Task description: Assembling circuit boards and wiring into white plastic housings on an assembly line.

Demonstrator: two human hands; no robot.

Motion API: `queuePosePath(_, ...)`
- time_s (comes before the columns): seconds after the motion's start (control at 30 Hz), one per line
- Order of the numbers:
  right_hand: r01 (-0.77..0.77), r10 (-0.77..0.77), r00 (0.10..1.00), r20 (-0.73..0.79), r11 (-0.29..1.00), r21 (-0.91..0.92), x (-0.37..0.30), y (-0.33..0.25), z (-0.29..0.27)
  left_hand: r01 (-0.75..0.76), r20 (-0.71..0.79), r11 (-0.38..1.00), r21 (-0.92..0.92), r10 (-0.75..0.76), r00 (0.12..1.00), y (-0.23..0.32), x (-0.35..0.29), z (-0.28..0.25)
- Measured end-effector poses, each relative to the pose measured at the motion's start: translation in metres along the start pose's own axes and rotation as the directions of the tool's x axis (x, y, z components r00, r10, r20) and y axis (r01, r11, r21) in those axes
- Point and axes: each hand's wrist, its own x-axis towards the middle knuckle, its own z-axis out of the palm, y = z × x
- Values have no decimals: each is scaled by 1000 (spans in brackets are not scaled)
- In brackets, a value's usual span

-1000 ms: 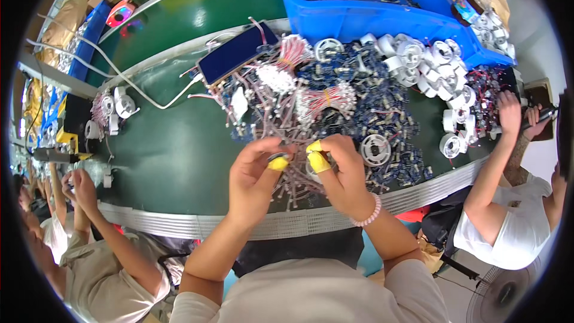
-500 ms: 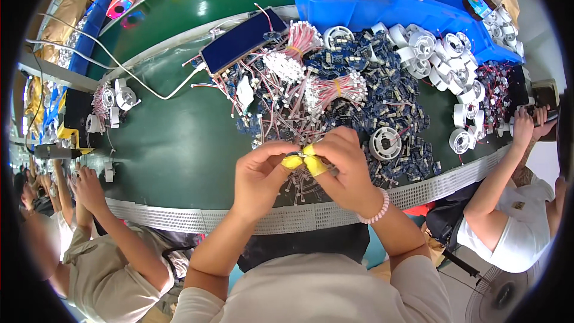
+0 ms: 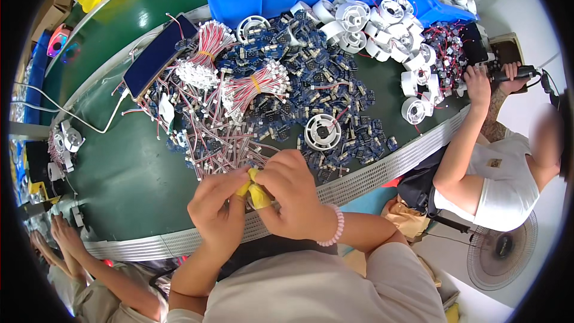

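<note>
My left hand point(image 3: 216, 208) and my right hand point(image 3: 293, 194) meet at the near edge of the bench, thumbs and fingers pinched together. Yellow coverings point(image 3: 258, 196) wrap some of the fingertips. Whatever sits between them is small and mostly hidden by the fingers. Just beyond my hands lies a tangle of loose red-and-white cables point(image 3: 224, 143) with white connectors. Behind it are a banded cable bundle point(image 3: 256, 87) and another bundle point(image 3: 206, 48). Small blue circuit boards point(image 3: 353, 98) spread to the right, with a white round plastic housing point(image 3: 323, 132) lying on them.
A dark-screened slab point(image 3: 156, 57) leans at the back left, a white cord attached. A large blue bin point(image 3: 257, 0) stands behind. White round housings point(image 3: 353, 18) are heaped at the right. Co-workers sit on both sides: one's arm point(image 3: 460, 137) at right, another's hand point(image 3: 66, 236) at left.
The view has swung to the right, so the bench and its piles appear further left. My hands stay pinched together; the small dark piece glimpsed between the fingers earlier is now covered.
</note>
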Motion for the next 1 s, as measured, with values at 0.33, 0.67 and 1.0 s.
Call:
queuePosePath(0.33, -104, 100, 995, -29, 966, -236, 54, 77, -107, 457, 120, 760, -462, -457, 881, -18, 21, -20)
queuePosePath(0.67, 107, -42, 980, 192, 935, -337, 29, 34, -75, 443, 153, 628, -640, -461, 874, -17, 22, -31)
queuePosePath(1.0, 80, 49, 975, 217, 833, -548, -11, 37, -33, 108, -11, 723, -683, -159, 987, 0, 35, -52)
